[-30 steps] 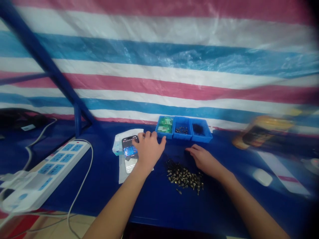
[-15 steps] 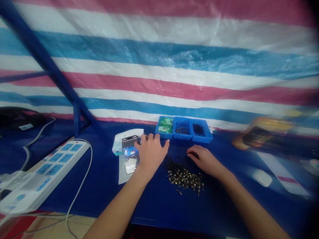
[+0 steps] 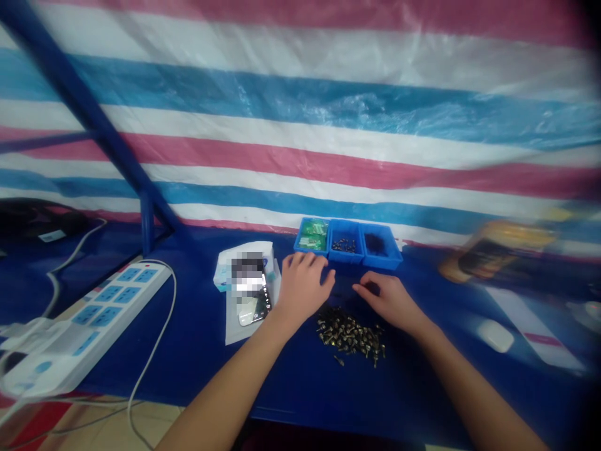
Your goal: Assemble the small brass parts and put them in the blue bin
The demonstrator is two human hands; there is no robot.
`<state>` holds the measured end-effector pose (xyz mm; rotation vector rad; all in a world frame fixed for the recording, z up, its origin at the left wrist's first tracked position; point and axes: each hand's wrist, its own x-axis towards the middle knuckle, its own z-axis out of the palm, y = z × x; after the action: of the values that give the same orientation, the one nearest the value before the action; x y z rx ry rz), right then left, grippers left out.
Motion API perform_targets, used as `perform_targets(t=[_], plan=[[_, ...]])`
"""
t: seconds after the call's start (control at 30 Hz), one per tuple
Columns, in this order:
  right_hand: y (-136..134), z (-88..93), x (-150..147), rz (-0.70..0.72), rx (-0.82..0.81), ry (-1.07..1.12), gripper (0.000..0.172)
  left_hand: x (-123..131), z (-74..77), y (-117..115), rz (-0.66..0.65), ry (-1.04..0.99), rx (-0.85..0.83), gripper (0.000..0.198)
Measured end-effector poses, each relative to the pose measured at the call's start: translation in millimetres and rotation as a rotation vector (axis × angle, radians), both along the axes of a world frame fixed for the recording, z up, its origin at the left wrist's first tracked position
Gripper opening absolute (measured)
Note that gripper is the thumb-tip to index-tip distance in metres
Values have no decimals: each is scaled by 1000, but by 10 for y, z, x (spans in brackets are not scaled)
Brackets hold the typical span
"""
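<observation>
Neither hand grips anything that can be seen. The left hand (image 3: pixel 303 289) lies palm down with its fingers spread apart, the fingertips just short of the front of a blue three-compartment parts tray (image 3: pixel 347 259). The right hand (image 3: pixel 387 302) reaches in from the other side, fingers loosely curved and together, just above and behind a loose pile of brass-and-black screws (image 3: pixel 350 338) on the blue work surface (image 3: pixel 300 388). Both forearms angle inward from the bottom corners, wrists low.

The tray's left compartment holds green circuit boards (image 3: pixel 313 235), the middle one small screws (image 3: pixel 344 245), and the right one a dark mass of small parts (image 3: pixel 374 244).

Left of the left hand, a smartphone (image 3: pixel 251 307) lies on a white sheet (image 3: pixel 232 326), its screen pixelated and unreadable. A white packet (image 3: pixel 239 263) sits under its top end, and its blue print cannot be read. Further left is a white power strip (image 3: pixel 94 316) with blue socket panels. To the right, a white mouse (image 3: pixel 495 336) lies near a blurred jar (image 3: pixel 498 250), whose label is too smeared to read.
</observation>
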<state>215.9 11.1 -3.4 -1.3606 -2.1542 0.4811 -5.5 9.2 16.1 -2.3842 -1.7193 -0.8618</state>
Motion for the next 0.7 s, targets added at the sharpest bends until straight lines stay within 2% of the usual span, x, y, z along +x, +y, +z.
perform_targets(t=[0.1, 0.23, 0.33, 0.4, 0.47, 0.57, 0.7], plan=[[0, 13, 19, -70, -5, -4, 35, 69, -101, -29, -80, 25, -78, 23], [42, 4, 58, -134, -143, 111, 43, 100, -202, -32, -161, 31, -163, 24], [95, -4, 82, -230, -206, 402, 40, 101, -249, -16, -169, 33, -205, 24], [132, -14, 99, -330, -163, 651, 31, 92, -269, 0, -179, 39, -240, 23], [157, -26, 118, -408, -104, 811, 37, 77, -280, 18, -199, 46, -276, 22], [163, -40, 133, -407, -91, 800, 35, 54, -288, 44, -224, 54, -305, 18], [132, -57, 118, -349, -93, 557, 31, 56, -294, 67, -256, 57, -319, 14]])
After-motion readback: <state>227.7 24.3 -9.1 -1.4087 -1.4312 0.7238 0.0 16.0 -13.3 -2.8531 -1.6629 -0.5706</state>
